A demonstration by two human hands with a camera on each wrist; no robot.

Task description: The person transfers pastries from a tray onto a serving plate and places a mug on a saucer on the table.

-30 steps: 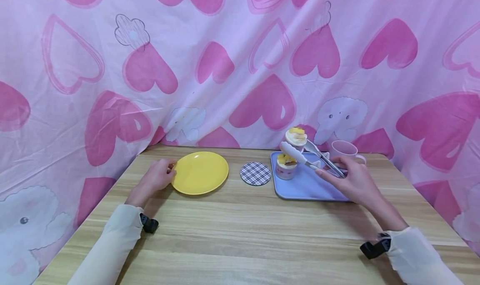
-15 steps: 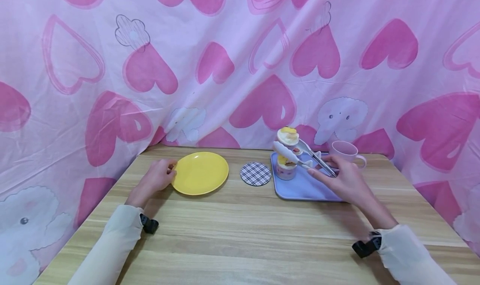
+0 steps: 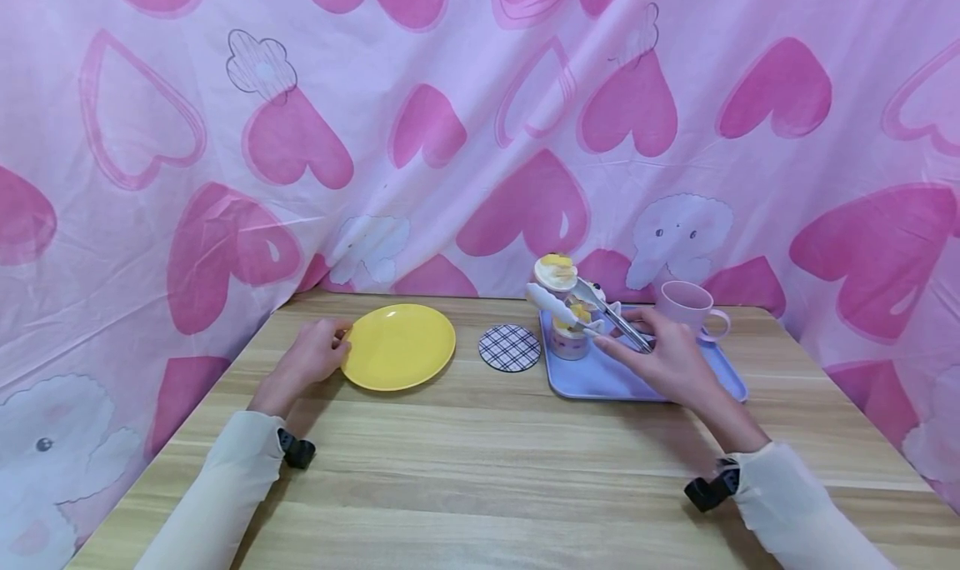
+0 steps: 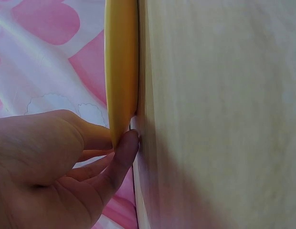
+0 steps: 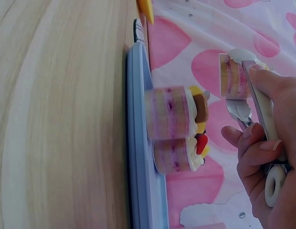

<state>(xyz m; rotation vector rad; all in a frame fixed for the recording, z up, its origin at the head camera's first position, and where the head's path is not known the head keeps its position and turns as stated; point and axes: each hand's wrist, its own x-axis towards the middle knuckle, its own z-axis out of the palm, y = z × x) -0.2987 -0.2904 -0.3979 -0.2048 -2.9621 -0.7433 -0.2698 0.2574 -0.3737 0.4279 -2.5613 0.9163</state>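
My left hand [image 3: 311, 353] pinches the left rim of a yellow plate [image 3: 399, 347]; in the left wrist view the thumb lies under the plate's edge [image 4: 121, 71]. My right hand [image 3: 667, 353] grips a pair of tongs [image 3: 617, 322] with metal arms and pale tips. Between those tips is a small layered cake cup [image 3: 556, 275] topped with cream and yellow fruit, raised above the blue tray [image 3: 618, 378]. In the right wrist view this cup [image 5: 233, 76] hangs clear of the tray, while two similar cake cups [image 5: 169, 113] stand on it.
A round plaid coaster [image 3: 510, 347] lies between plate and tray. Behind the tray's right side stands a pink mug [image 3: 686, 303]. All of this is on a wooden table [image 3: 480, 470], with a pink heart-patterned cloth [image 3: 420, 245] hanging behind it.
My right hand has moved left with the tongs and cake cup, bringing the cup over the tray's left edge. My left hand stays at the plate.
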